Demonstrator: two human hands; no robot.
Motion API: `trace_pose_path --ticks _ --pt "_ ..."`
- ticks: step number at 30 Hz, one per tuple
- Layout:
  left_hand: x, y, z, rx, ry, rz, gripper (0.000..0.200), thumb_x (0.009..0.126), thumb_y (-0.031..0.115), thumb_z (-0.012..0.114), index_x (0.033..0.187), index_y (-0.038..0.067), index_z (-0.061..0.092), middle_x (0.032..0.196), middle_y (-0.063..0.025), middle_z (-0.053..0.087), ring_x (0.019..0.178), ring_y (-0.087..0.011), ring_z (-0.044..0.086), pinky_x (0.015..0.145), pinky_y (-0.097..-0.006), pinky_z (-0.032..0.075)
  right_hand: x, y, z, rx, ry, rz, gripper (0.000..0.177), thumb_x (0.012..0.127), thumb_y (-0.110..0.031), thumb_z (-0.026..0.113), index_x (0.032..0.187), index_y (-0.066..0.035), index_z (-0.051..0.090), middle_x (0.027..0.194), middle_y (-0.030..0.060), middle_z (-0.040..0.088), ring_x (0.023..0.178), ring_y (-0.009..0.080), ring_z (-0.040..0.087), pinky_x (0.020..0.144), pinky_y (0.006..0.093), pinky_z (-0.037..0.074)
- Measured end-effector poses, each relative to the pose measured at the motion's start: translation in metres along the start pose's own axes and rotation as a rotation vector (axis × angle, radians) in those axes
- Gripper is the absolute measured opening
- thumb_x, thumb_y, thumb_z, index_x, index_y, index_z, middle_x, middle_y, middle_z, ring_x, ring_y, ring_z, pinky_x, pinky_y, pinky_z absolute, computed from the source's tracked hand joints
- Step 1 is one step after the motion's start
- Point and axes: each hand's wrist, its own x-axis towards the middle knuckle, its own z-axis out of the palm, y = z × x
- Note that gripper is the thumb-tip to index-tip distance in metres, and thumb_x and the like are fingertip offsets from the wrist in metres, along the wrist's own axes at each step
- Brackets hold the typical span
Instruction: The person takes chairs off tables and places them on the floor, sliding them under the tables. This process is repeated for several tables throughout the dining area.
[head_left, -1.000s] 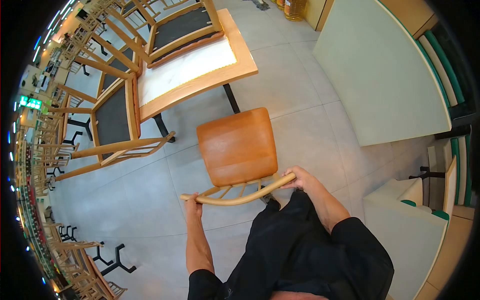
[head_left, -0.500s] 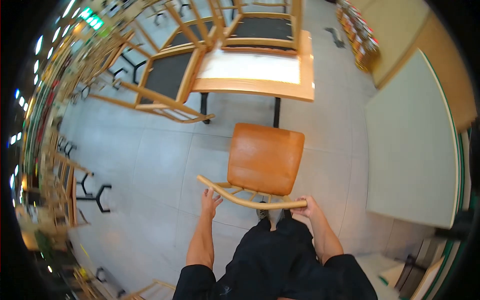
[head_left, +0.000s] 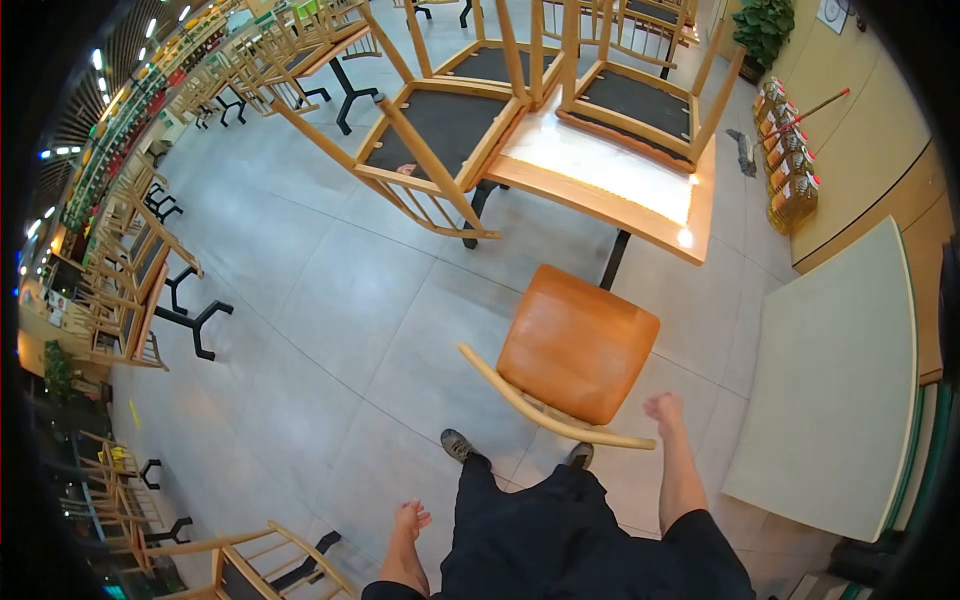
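Observation:
A wooden chair [head_left: 580,345] with an orange padded seat stands upright on the floor, its curved backrest [head_left: 540,415] toward me. To the right of that backrest, apart from it, my right hand [head_left: 665,408] hangs in the air, a little blurred, with loosely bent fingers and nothing in them. My left hand [head_left: 411,520] is low beside my leg, its fingers slightly bent and apart, also holding nothing. Just beyond the seat is a wooden table [head_left: 610,215] with a white top. Upturned chairs [head_left: 440,130] with dark undersides rest on it.
A large pale panel [head_left: 830,380] stands on the right. Several big oil bottles [head_left: 795,190] line the wall, near a dark object [head_left: 742,152] on the floor. More tables with upturned chairs [head_left: 130,270] are on the left. Another chair [head_left: 270,560] is at the lower left.
Both hands have come off the chair's backrest; the left has dropped toward my leg, the right has moved outward. My view has turned left, and my feet are farther apart.

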Motion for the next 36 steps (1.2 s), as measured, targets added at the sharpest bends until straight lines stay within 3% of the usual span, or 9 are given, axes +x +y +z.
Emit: trace_pose_path --ticks 5,7,9,12,17,23,30,33,36 --pt "0.038 0.078 -0.072 -0.053 -0.007 0.131 0.047 0.079 0.018 0.058 0.116 0.001 0.035 0.102 -0.0148 0.048 0.08 -0.0286 0.056 0.061 -0.0385 0.052 -0.019 -0.09 0.11 0.213 -0.08 -0.187 0.015 0.079 -0.01 0.047 0.092 -0.003 0.048 0.08 0.0089 0.056 0.069 0.0187 0.057 0.06 0.0314 0.049" --pt "0.048 0.115 -0.09 -0.068 0.024 0.187 0.047 0.079 0.016 0.057 0.116 0.0 0.035 0.102 -0.0145 0.048 0.08 -0.0279 0.056 0.061 -0.037 0.052 -0.026 -0.114 0.161 0.303 -0.131 -0.161 0.018 0.08 -0.014 0.049 0.095 -0.003 0.047 0.083 0.0088 0.057 0.072 0.0192 0.058 0.066 0.0327 0.049" --pt "0.042 0.173 -0.101 -0.041 0.087 0.317 0.045 0.079 0.013 0.056 0.116 -0.002 0.035 0.103 -0.0145 0.048 0.082 -0.0268 0.056 0.063 -0.0336 0.052 -0.035 -0.127 0.213 0.372 -0.166 -0.147 0.013 0.078 -0.012 0.05 0.088 -0.003 0.05 0.083 0.0102 0.057 0.071 0.019 0.058 0.063 0.0311 0.049" --pt "0.031 0.257 -0.098 -0.056 -0.039 0.538 0.046 0.079 0.012 0.057 0.116 -0.003 0.035 0.104 -0.0145 0.048 0.086 -0.0266 0.055 0.066 -0.0322 0.051 -0.035 -0.134 0.278 0.422 -0.233 -0.121 0.016 0.079 -0.014 0.05 0.091 -0.002 0.049 0.084 0.0114 0.057 0.074 0.0208 0.058 0.065 0.0322 0.049" --pt "-0.022 0.399 -0.033 0.102 -0.197 0.839 0.047 0.078 0.012 0.058 0.117 -0.003 0.037 0.108 -0.0136 0.048 0.089 -0.0204 0.054 0.072 -0.0318 0.049 -0.013 -0.142 0.365 0.4 -0.329 0.07 0.023 0.082 -0.016 0.048 0.097 0.0 0.046 0.091 0.0141 0.055 0.08 0.0254 0.057 0.068 0.0363 0.049" --pt "-0.117 0.535 0.071 0.386 -0.413 1.154 0.051 0.076 0.007 0.059 0.121 0.0 0.035 0.113 -0.0139 0.046 0.099 -0.0217 0.05 0.082 -0.0324 0.044 0.032 -0.145 0.45 0.447 -0.243 0.183 0.028 0.084 -0.022 0.046 0.102 -0.001 0.044 0.091 0.0154 0.054 0.081 0.0282 0.057 0.068 0.0411 0.048" --pt "-0.2 0.65 0.236 0.73 -0.729 1.675 0.078 0.064 0.014 0.073 0.127 0.003 0.029 0.122 -0.0124 0.042 0.114 -0.0225 0.039 0.094 -0.0375 0.032 0.115 -0.117 0.527 0.612 -0.228 0.341 0.031 0.086 -0.029 0.045 0.1 -0.001 0.043 0.087 0.0144 0.055 0.075 0.029 0.057 0.066 0.0436 0.048" --pt "-0.204 0.686 0.29 0.774 -1.0 1.708 0.081 0.061 0.016 0.076 0.127 0.003 0.03 0.126 -0.0132 0.036 0.117 -0.0225 0.035 0.096 -0.0378 0.031 0.132 -0.096 0.548 0.614 -0.201 0.473 0.039 0.086 -0.035 0.042 0.098 0.002 0.042 0.087 0.0149 0.054 0.077 0.0299 0.057 0.066 0.045 0.048" --pt "-0.2 0.703 0.32 0.827 -1.161 1.599 0.058 0.063 0.018 0.075 0.109 0.001 0.045 0.11 -0.0128 0.048 0.104 -0.0213 0.045 0.09 -0.0362 0.036 0.134 -0.099 0.557 0.612 -0.165 0.558 0.046 0.086 -0.039 0.04 0.102 0.004 0.038 0.091 0.0178 0.054 0.079 0.0321 0.057 0.068 0.0462 0.048"
